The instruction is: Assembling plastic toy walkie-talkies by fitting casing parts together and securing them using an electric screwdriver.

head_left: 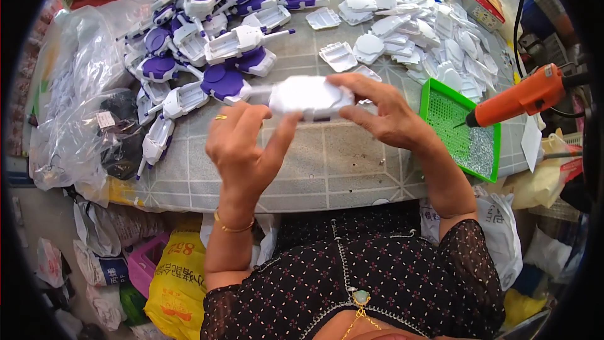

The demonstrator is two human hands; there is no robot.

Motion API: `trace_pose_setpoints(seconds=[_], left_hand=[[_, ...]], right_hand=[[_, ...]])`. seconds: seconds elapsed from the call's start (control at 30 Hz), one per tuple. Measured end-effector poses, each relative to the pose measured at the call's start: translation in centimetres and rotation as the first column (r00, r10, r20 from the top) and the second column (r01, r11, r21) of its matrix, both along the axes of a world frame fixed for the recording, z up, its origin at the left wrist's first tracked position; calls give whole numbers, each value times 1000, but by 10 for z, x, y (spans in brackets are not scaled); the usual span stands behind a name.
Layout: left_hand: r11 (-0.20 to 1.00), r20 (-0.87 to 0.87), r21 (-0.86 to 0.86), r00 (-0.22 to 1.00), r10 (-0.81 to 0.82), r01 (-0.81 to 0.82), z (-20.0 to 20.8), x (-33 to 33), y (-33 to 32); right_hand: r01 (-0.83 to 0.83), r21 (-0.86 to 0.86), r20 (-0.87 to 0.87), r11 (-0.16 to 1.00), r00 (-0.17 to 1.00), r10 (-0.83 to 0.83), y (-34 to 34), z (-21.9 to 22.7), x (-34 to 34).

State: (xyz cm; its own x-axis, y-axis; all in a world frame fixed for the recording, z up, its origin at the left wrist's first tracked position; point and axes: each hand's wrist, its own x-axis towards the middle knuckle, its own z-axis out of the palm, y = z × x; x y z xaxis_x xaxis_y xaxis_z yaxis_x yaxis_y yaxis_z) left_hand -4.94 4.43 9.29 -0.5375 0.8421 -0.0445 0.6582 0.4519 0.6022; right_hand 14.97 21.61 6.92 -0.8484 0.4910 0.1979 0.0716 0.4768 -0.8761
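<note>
A white plastic housing (pixel 305 96), blurred by motion, is held level above the near middle of the table, with a hint of purple along its lower edge. My right hand (pixel 384 108) pinches its right end between thumb and fingers. Close to the other end, my left hand (pixel 242 141) has its thumb and forefinger apart, the thumb tip at the housing's lower edge; whether it touches is hard to tell. Just behind lies a heap of white-and-purple housings (pixel 225 83) with thin stems. Loose white covers (pixel 370 47) are piled at the far right.
At the right stands a green tray (pixel 425 104) of small silvery screws (pixel 475 151). An orange electric screwdriver (pixel 519 96) hangs over it, tip downward. Clear plastic bags (pixel 82 88) cover the table's left side. Below the edge sit a yellow bag (pixel 179 277) and a pink basket (pixel 145 261).
</note>
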Motion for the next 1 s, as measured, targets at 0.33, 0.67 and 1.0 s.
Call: trace_pose_setpoints(seconds=[0.33,0.67,1.0], left_hand=[[769,-235,257,810,-538,585,-62,14,8],[706,-309,253,747,-589,661,-48,55,44],[675,-333,269,724,-604,687,-69,57,50]], right_hand=[[-71,482,28,874,997,66,-32,-3,31],[678,117,-561,726,648,-515,27,38,123],[631,-225,-435,742,617,-656,56,41,90]])
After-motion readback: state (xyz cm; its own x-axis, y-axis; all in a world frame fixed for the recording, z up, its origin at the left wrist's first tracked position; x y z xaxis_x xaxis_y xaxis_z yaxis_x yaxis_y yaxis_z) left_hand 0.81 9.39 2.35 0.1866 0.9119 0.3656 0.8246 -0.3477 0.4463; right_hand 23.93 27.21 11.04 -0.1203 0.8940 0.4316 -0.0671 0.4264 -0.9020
